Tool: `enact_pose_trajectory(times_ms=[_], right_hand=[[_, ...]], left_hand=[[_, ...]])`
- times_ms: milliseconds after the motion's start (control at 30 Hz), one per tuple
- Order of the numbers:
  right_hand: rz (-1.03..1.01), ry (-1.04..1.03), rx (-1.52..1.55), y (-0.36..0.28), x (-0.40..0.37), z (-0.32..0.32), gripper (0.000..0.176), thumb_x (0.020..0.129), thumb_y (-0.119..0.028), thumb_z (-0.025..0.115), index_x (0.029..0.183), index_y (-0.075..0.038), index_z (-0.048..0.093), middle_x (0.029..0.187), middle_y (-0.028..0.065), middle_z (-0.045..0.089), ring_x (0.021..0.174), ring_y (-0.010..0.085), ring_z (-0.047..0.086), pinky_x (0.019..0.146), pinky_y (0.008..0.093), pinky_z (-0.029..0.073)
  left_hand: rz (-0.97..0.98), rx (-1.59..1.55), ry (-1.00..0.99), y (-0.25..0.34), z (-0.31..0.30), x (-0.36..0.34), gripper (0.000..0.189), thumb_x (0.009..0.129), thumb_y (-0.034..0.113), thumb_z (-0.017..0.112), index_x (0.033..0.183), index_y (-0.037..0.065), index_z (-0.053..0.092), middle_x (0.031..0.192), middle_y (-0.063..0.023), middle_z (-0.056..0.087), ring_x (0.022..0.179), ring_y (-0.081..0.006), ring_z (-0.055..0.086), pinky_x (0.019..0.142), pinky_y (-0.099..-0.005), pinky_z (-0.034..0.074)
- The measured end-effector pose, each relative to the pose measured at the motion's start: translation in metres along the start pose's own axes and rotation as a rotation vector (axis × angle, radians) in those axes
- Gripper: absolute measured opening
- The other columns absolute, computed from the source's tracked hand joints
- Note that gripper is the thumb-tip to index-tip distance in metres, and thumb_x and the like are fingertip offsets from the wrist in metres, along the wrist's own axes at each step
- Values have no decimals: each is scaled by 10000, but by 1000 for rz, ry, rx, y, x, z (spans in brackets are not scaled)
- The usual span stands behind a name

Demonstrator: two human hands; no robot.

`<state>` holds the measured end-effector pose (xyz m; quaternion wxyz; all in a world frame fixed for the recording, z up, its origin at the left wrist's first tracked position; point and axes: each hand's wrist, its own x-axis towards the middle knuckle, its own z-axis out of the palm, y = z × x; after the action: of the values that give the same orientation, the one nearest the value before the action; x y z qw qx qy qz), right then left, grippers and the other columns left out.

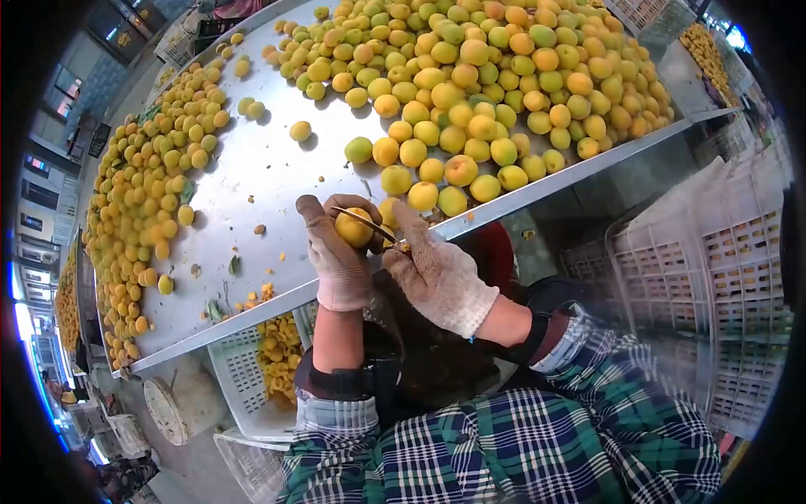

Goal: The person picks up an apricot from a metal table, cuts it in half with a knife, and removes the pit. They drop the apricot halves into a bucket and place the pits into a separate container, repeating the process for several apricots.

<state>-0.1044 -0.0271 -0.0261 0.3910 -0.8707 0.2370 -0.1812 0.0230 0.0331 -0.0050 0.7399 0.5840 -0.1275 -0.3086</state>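
In the head view, my gloved left hand (338,267) is closed around a yellow apricot (353,228), just over the front edge of the metal table (252,181). My gloved right hand (438,273) grips a small knife (367,220), whose thin blade lies across the top of the apricot. Both gloves are whitish at the cuff and stained brown over the fingers. Right beyond my hands, a big heap of yellow and greenish apricots (470,92) covers the far side of the table.
A second pile of apricots (143,202) runs along the table's left side. Below the front edge stands a white crate (238,374) with cut apricot pieces (277,357). Stacked plastic crates (672,260) rise at my right. A white bucket (180,401) stands on the floor at left.
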Motion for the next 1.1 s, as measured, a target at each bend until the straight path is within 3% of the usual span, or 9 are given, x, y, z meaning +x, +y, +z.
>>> enact_pose_trajectory(times_ms=[233, 333, 400, 467, 500, 600, 833, 933, 1100], right_hand=[[115, -55, -83, -9, -2, 8, 641, 931, -302, 480, 1435, -2, 220, 803, 201, 643, 714, 399, 627, 619, 491, 498], [-210, 60, 5, 17, -5, 18, 437, 898, -150, 520, 1310, -25, 445, 799, 101, 640, 684, 290, 628, 584, 419, 520], [-51, 55, 174, 46, 2, 33, 406, 985, -199, 411, 1332, 11, 438, 1143, 186, 620, 1005, 286, 619, 825, 368, 515], [-31, 49, 386, 29, 19, 26, 418, 1011, -250, 418, 1345, -1, 439, 1151, 156, 605, 1034, 228, 587, 882, 328, 470], [15, 17, 420, 35, 24, 19, 428, 1023, -270, 420, 1363, -10, 427, 1167, 141, 587, 1039, 193, 569, 910, 303, 450], [33, -13, 279, 28, 35, 4, 407, 1021, -267, 429, 1334, -8, 463, 1149, 123, 591, 1017, 194, 569, 905, 300, 447], [-554, 245, -427, 40, 26, 32, 471, 988, -180, 458, 1408, -2, 339, 1330, 239, 467, 1203, 353, 501, 1001, 375, 414], [-9, 126, 301, 18, 21, 39, 530, 1021, -383, 371, 1411, -24, 380, 1379, 161, 481, 1237, 278, 504, 1017, 338, 396], [-188, 7, -78, 74, 34, 38, 546, 1012, -345, 376, 1456, -36, 300, 1425, 181, 416, 1277, 297, 457, 1040, 353, 377]], left_hand=[[96, 57, 52, -21, -2, 2, 685, 970, 646, 235, 819, 73, 579, 706, -23, 562, 645, -126, 535, 605, -272, 460], [-191, -411, -21, -37, -1, 3, 458, 1020, 491, 322, 1062, 95, 548, 954, -71, 584, 841, -187, 582, 730, -352, 519], [496, 124, 41, -116, -14, 40, 489, 1008, 476, 347, 1203, 56, 502, 1062, -66, 586, 939, -176, 568, 829, -331, 496], [559, 411, -26, -67, -20, 25, 470, 1006, 355, 416, 1304, -7, 433, 1123, -124, 593, 1024, -184, 560, 907, -331, 464], [232, 137, -214, -27, -14, 10, 490, 983, 334, 469, 1324, -13, 407, 1130, -143, 591, 1043, -184, 557, 924, -329, 454], [472, 105, -249, -13, -11, 2, 482, 889, 133, 575, 1314, 31, 372, 1028, -191, 605, 976, -216, 576, 873, -340, 464], [329, -146, -75, -31, -1, -8, 414, 953, 261, 566, 1250, 4, 436, 1004, -104, 593, 898, -141, 552, 803, -294, 484], [194, -111, -21, -38, -1, -5, 382, 963, 280, 552, 1214, 5, 466, 960, -84, 596, 857, -120, 542, 756, -279, 487], [387, 314, 27, -20, -16, 1, 445, 927, 290, 598, 1225, -13, 466, 974, -177, 635, 906, -294, 633, 806, -363, 486]])
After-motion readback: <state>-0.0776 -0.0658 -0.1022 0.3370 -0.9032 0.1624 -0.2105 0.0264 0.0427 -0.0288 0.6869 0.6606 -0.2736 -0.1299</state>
